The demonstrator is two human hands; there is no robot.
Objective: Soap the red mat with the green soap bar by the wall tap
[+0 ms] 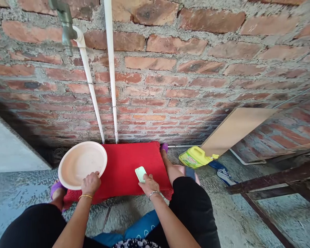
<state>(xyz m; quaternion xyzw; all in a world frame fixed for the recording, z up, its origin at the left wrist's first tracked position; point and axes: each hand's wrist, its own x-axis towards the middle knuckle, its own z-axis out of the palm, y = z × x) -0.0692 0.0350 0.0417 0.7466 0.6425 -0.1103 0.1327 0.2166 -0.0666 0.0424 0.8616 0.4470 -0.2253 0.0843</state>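
My left hand is closed on the near right rim of a pale pink plastic basin. The basin looks bare inside and is over the left end of a red cloth; whether it rests there or is held up, I cannot tell. In my right hand is a pale green, flat, rectangular thing with rounded corners and a small dark spot near one top corner. Its kind is not clear. It is above the right half of the red cloth, which is spread over something low between my feet.
A yellow detergent jug lies near my right foot, beside a leaning board. To the right is a dark wooden frame. Ahead are white pipes and a tap on the brick wall. The floor at left looks wet.
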